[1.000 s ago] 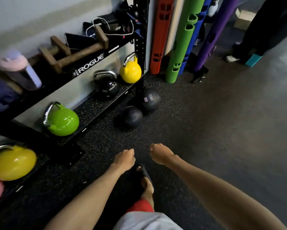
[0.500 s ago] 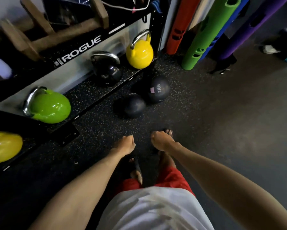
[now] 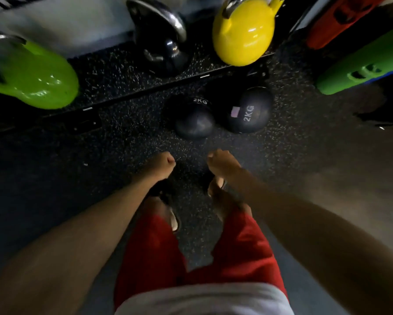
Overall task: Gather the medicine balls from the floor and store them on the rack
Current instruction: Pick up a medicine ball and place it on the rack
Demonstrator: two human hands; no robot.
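Observation:
Two black medicine balls marked 2KG lie side by side on the speckled rubber floor: the left ball (image 3: 194,120) and the right ball (image 3: 249,110), just in front of the rack's low shelf (image 3: 113,71). My left hand (image 3: 161,163) hangs a little short of the left ball, fingers curled into a fist with nothing in it. My right hand (image 3: 222,163) is likewise curled and empty, just short of the right ball. Both arms reach forward and down.
On the low shelf stand a green kettlebell (image 3: 31,73), a black kettlebell (image 3: 161,42) and a yellow kettlebell (image 3: 243,35). A red tube (image 3: 336,19) and a green tube (image 3: 361,69) lean at the right. My feet in sandals stand below my hands.
I have stepped closer and bent down; the balls and kettlebells look larger and nearer. Both hands stayed curled and have come closer to the two balls.

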